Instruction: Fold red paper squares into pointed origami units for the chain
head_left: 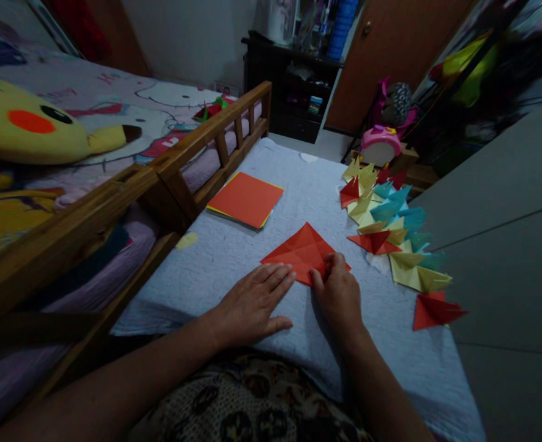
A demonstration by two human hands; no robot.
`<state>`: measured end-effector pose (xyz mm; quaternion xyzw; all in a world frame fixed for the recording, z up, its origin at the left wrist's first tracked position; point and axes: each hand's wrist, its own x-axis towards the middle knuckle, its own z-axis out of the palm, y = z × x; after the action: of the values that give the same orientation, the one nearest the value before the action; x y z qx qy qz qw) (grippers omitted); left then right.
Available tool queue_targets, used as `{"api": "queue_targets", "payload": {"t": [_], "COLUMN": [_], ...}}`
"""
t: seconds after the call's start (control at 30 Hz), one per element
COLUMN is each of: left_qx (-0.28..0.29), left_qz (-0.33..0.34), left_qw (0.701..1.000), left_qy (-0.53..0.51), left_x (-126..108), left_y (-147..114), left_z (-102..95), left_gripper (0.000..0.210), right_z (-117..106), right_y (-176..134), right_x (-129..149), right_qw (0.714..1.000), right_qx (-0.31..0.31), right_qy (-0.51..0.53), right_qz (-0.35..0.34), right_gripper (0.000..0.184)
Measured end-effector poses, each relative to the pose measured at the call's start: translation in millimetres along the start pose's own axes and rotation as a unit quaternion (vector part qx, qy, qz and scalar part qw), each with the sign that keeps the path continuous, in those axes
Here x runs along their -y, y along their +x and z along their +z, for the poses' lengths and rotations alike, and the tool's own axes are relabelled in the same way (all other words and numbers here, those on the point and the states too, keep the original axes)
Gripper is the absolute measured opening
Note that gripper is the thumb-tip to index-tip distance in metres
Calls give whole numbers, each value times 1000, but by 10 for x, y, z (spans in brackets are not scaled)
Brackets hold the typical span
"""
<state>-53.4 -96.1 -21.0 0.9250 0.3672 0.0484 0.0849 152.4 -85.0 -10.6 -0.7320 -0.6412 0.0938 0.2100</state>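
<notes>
A creased orange-red sheet of origami paper (301,248) lies in front of me, one corner pointing away. My left hand (253,302) rests flat with its fingers stretched out, the fingertips on the paper's lower left edge. At the right side, my right hand (340,296) has its fingers curled, with thumb and forefinger pinching the paper near its right corner. Beyond my left hand sits a stack of square origami paper (247,199), an orange sheet on top and yellow edges showing below.
Folded paper cranes in red (431,310), yellow (406,267) and blue (390,205) line the right side of the cloth-covered table (224,270). A wooden bed rail (174,166) borders the left, with a yellow plush toy (26,126) behind it. A pale panel (505,245) stands at right.
</notes>
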Motion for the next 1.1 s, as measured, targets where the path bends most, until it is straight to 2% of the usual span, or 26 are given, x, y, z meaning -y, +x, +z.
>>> {"api": "queue_targets", "payload": {"t": [0.17,0.33,0.43,0.5,0.6,0.67,0.87,1.1], "left_qx": [5,9,10,5,-4,-7,-20,-43], "left_qz": [2,2,3,3,5,5,6,-7], "left_qw": [1000,1000,1000,1000,1000,1000,1000,998], "left_qy": [3,7,7,6,5,4,11,45], "left_x": [7,5,2,0,1,8,86,194], "left_y": [6,19,18,14,11,15,5,-118], "left_z": [-9,-28,-41,-44,-33,-21,-23,-122], "left_gripper": [80,77,76,75,73,73,64,53], "right_z": [0,-75,-135,-148,-105,-58,-34,-90], "right_y": [-41,-42,-107,-187,-315,-374,-407,-347], "right_x": [-46,-150,-145,-116,-85,-91,-107,127], "right_qw": [999,996,989,980,958,948,951,948], "right_qx": [-17,-24,-61,-83,-59,-28,22,85], "right_qy": [-48,-83,-102,-83,-40,-26,-44,-145], "right_qz": [10,-23,-88,-159,-278,-315,-305,-272], "right_gripper": [27,10,8,11,21,26,29,39]}}
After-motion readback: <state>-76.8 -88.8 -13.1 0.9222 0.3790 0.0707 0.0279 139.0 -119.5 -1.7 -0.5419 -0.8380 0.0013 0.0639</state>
